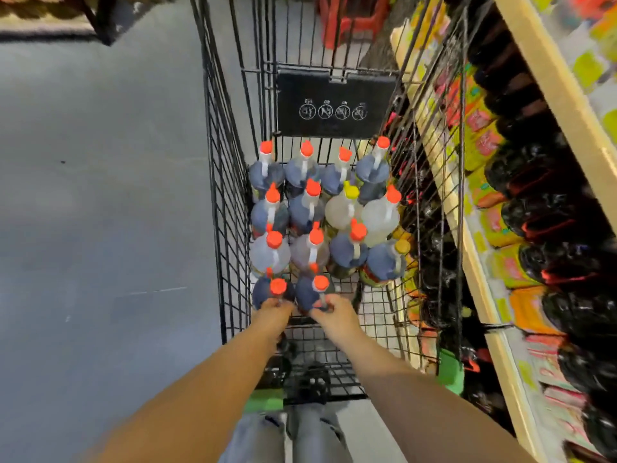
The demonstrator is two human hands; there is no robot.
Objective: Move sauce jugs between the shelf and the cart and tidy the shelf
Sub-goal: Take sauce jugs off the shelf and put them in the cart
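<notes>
A black wire cart (pixel 230 202) holds several sauce jugs with orange caps, most dark, a few pale, one with a yellow cap (pixel 351 192). My left hand (pixel 272 315) grips the handle of the nearest left dark jug (pixel 267 292). My right hand (pixel 334 314) grips the handle of the dark jug beside it (pixel 310 292). Both jugs stand upright at the near end of the rows. The shelf (pixel 480 289) along the right is packed with dark jugs bearing red and yellow labels.
Grey floor (pixel 100 195) lies open to the left of the cart. The cart's near end has bare wire bottom (pixel 377 312) to the right of my hands. A black sign panel (pixel 334 105) closes the far end. Red stools (pixel 350 18) stand beyond.
</notes>
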